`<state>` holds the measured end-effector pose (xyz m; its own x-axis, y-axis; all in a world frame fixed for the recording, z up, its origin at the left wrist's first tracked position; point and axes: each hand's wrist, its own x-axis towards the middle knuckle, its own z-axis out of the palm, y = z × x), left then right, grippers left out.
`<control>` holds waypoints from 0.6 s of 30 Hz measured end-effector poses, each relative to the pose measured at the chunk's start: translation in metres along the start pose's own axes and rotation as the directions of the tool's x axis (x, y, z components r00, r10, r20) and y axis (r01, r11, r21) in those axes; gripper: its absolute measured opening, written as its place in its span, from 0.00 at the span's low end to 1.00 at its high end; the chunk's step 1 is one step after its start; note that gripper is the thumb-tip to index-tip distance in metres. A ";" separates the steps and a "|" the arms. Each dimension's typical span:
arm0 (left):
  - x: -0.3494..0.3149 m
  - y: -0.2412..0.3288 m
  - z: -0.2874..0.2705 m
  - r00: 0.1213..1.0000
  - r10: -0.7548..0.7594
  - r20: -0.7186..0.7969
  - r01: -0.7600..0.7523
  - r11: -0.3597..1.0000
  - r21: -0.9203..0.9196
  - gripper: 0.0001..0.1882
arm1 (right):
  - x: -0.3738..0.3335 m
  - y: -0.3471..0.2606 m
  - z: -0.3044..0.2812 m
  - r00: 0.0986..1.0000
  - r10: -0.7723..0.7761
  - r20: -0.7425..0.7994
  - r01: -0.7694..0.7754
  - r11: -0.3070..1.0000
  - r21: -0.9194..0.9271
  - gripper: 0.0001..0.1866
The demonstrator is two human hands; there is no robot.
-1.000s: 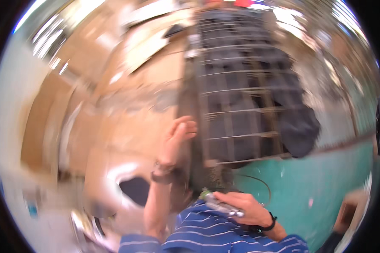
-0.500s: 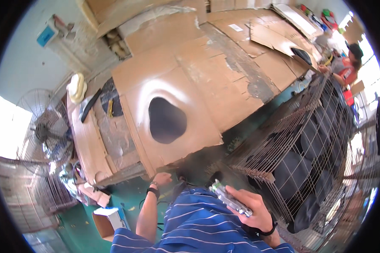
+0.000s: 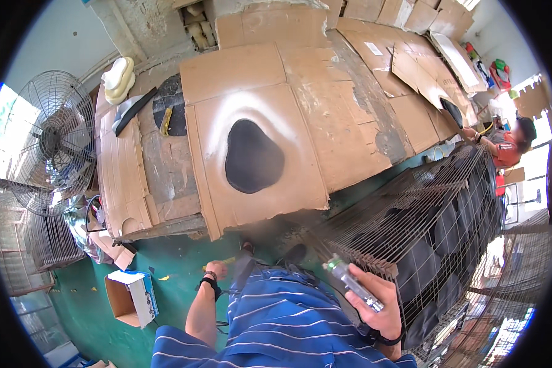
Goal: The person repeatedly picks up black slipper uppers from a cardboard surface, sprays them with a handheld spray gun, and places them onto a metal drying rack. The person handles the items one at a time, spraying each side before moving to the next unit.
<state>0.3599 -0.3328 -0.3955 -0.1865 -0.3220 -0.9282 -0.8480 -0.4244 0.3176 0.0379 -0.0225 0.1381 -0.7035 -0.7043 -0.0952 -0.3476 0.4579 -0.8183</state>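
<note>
My right hand (image 3: pixel 377 302) is closed round a small metal spray gun (image 3: pixel 352 283) with a green part at its front end. Hazy mist hangs in front of the table edge. My left hand (image 3: pixel 216 268) hangs low near my legs, and its fingers are too small and blurred to make out. A dark grey, rounded flat piece (image 3: pixel 254 157) lies on the cardboard sheet (image 3: pixel 305 158) covering the table, within a white sprayed halo. Neither hand touches it.
A wire rack (image 3: pixel 420 236) full of dark pieces stands right. On the table's left are a yellow-white foam piece (image 3: pixel 118 80) and a dark curved piece (image 3: pixel 134 112). A fan (image 3: pixel 50 136) stands far left, an open box (image 3: pixel 132 299) on the floor. A co-worker (image 3: pixel 509 144) is far right.
The view has shifted, so the table and the dark piece sit slightly higher and further right. My right hand still holds the spray gun. My left hand is lower.
</note>
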 end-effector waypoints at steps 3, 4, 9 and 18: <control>0.005 0.022 0.001 0.988 0.152 -0.037 -0.150 0.987 0.067 0.13 | 0.015 -0.013 0.008 0.999 -0.017 0.035 0.016 0.999 0.047 0.33; 0.008 0.030 0.001 0.987 0.157 -0.040 -0.155 0.986 0.059 0.12 | 0.020 -0.016 0.010 0.999 -0.032 0.014 0.032 0.999 0.042 0.33; -0.010 0.079 0.013 0.988 0.153 -0.004 -0.154 0.987 -0.040 0.17 | 0.033 -0.009 0.018 0.980 -0.099 -0.175 0.100 0.995 0.000 0.32; -0.027 0.072 0.012 0.979 0.199 -0.045 -0.192 0.972 0.132 0.11 | -0.002 0.006 -0.006 0.989 0.114 -0.097 -0.116 0.993 -0.013 0.28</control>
<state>0.2985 -0.3444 -0.3496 -0.3293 -0.4380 -0.8365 -0.8544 -0.2390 0.4615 0.0337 -0.0151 0.1370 -0.7952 -0.5916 -0.1325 -0.2719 0.5434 -0.7942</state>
